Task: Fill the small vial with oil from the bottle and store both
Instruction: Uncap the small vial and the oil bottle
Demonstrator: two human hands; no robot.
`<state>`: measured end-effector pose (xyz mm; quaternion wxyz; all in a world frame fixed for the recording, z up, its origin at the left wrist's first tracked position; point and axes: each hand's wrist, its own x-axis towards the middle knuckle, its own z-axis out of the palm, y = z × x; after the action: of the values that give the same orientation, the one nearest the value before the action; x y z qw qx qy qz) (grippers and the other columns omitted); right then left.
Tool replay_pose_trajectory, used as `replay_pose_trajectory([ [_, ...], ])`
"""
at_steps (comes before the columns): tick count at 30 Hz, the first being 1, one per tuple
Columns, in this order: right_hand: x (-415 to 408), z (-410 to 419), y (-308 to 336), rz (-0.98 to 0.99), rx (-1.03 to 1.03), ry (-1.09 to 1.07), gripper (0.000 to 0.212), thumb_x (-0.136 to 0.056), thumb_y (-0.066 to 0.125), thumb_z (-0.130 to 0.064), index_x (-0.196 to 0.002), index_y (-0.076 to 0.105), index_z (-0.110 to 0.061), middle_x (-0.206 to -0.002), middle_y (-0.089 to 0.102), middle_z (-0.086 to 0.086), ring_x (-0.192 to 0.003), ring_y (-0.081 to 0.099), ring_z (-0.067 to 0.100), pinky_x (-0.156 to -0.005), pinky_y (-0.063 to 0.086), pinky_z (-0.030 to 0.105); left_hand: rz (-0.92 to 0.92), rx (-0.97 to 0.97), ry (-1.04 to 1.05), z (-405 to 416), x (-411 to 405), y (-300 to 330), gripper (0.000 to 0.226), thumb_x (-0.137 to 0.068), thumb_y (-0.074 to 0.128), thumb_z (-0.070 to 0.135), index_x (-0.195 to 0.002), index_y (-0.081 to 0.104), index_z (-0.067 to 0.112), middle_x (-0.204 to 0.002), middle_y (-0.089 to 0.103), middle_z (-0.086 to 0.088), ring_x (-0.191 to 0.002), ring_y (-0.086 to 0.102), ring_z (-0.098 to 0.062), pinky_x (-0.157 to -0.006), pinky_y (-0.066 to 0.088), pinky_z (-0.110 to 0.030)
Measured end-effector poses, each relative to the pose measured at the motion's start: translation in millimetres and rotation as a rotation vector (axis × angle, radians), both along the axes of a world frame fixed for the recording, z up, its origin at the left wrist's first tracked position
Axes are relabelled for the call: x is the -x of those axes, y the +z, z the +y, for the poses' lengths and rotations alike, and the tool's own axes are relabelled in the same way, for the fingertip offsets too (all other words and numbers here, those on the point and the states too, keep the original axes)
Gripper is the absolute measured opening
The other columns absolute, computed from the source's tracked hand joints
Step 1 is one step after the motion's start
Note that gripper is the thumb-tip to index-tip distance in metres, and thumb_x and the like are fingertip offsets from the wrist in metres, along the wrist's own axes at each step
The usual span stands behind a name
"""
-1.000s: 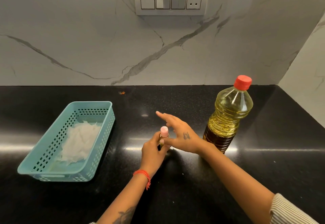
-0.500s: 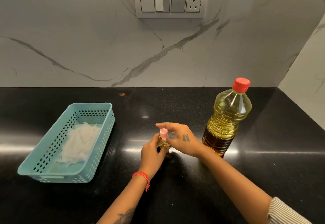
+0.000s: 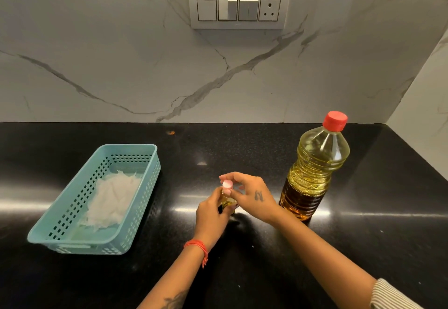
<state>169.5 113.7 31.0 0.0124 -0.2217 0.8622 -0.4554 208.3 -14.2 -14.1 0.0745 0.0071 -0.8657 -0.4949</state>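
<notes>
Vial first: it stands on the black surface to the left of the oil bottle, near it but not touching, with yellow liquid showing in its lower part. What has changed in the last second is my right hand. A second ago its fingers were stretched out flat above the pink cap; now they have curled down, and the fingertips pinch the cap from above. My left hand has stayed wrapped round the vial's body, steadying it from the side away from the bottle. I read that as the filling being done and the capping in hand: the cap seems to be seated on the neck, though whether it is fully tight I cannot tell. The bottle already wears its red cap, so it looks ready to store. The vial's long axis runs straight up from the surface, cap end uppermost and base down, with no lean that I can make out between my fingers. The bottle stands upright too. Farther to the bottle's left, well beyond the vial, lies the teal basket with white padding in it, probably where both go next.
</notes>
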Motion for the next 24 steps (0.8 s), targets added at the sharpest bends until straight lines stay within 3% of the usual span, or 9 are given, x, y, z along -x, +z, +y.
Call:
replay_pose_trajectory([
  [3,1,7,3,-0.077,0.038,0.112,0.067,-0.080,0.067,-0.017,-0.137,0.036,-0.035,-0.132,0.046,-0.016,-0.118,0.049,0.005,-0.094,0.038,0.017,0.012,-0.010,-0.005,0,0,0,0.035,-0.081,0.067,0.019,-0.112,0.056,0.030,-0.087,0.066,0.013,-0.086,0.063,-0.004,-0.080,0.052,-0.025],
  [5,0,4,2,-0.046,0.068,0.017,0.074,-0.074,0.073,-0.028,-0.135,0.033,-0.039,-0.127,0.043,-0.017,-0.109,0.054,0.005,-0.090,0.045,0.022,0.010,-0.002,0.005,0,0,0,0.035,-0.081,0.068,0.018,-0.112,0.057,0.029,-0.082,0.062,0.018,-0.081,0.061,-0.002,-0.078,0.052,-0.025],
  [7,-1,-1,-1,0.004,0.086,-0.123,0.062,-0.069,0.076,-0.039,-0.121,0.043,-0.037,-0.114,0.052,-0.014,-0.092,0.059,0.003,-0.080,0.052,0.028,0.007,-0.004,0.013,1,1,-1,0.038,-0.080,0.069,0.016,-0.113,0.057,0.029,-0.079,0.060,0.021,-0.079,0.060,0.000,-0.078,0.052,-0.022],
  [10,-2,-6,-2,0.068,0.051,-0.193,0.037,-0.069,0.075,-0.040,-0.096,0.052,-0.029,-0.090,0.058,-0.011,-0.080,0.059,0.003,-0.071,0.053,0.029,-0.008,-0.007,0.007,0,1,-1,0.040,-0.080,0.069,0.017,-0.114,0.055,0.032,-0.085,0.062,0.019,-0.081,0.060,0.001,-0.076,0.049,-0.015],
  [14,0,-5,2,0.071,0.037,-0.121,0.016,-0.078,0.069,-0.026,-0.094,0.064,-0.024,-0.090,0.065,-0.011,-0.085,0.060,0.004,-0.079,0.053,0.029,0.004,0.009,0.001,0,1,-1,0.032,-0.081,0.068,0.020,-0.109,0.056,0.028,-0.091,0.067,0.012,-0.086,0.063,-0.002,-0.078,0.051,-0.019],
  [17,1,3,11,-0.110,0.094,0.022,0.027,-0.085,0.064,-0.015,-0.110,0.064,-0.026,-0.107,0.065,-0.010,-0.099,0.060,0.004,-0.082,0.050,0.019,0.011,0.003,0.000,0,0,0,0.033,-0.080,0.069,0.021,-0.110,0.057,0.026,-0.089,0.067,0.010,-0.085,0.063,-0.003,-0.076,0.051,-0.018],
  [20,1,9,14,-0.227,0.185,0.101,0.049,-0.083,0.067,-0.017,-0.125,0.050,-0.035,-0.125,0.056,-0.006,-0.109,0.057,0.006,-0.084,0.048,0.016,0.017,-0.006,0.003,0,1,-2,0.035,-0.079,0.070,0.021,-0.111,0.056,0.027,-0.090,0.069,0.007,-0.087,0.065,-0.008,-0.079,0.053,-0.026],
  [22,0,6,11,-0.169,0.182,0.011,0.057,-0.076,0.073,-0.024,-0.122,0.045,-0.042,-0.123,0.053,-0.007,-0.103,0.059,0.006,-0.084,0.051,0.023,0.022,0.001,0.009,1,1,-3,0.037,-0.079,0.070,0.020,-0.112,0.056,0.029,-0.090,0.069,0.007,-0.087,0.065,-0.009,-0.080,0.054,-0.028],
  [24,-2,-2,8,-0.048,0.111,-0.102,0.053,-0.070,0.077,-0.033,-0.114,0.047,-0.038,-0.108,0.057,-0.008,-0.090,0.060,0.003,-0.078,0.053,0.026,0.014,0.000,0.024,1,1,-3,0.039,-0.079,0.069,0.016,-0.114,0.056,0.029,-0.090,0.068,0.009,-0.087,0.065,-0.008,-0.081,0.055,-0.030],
])
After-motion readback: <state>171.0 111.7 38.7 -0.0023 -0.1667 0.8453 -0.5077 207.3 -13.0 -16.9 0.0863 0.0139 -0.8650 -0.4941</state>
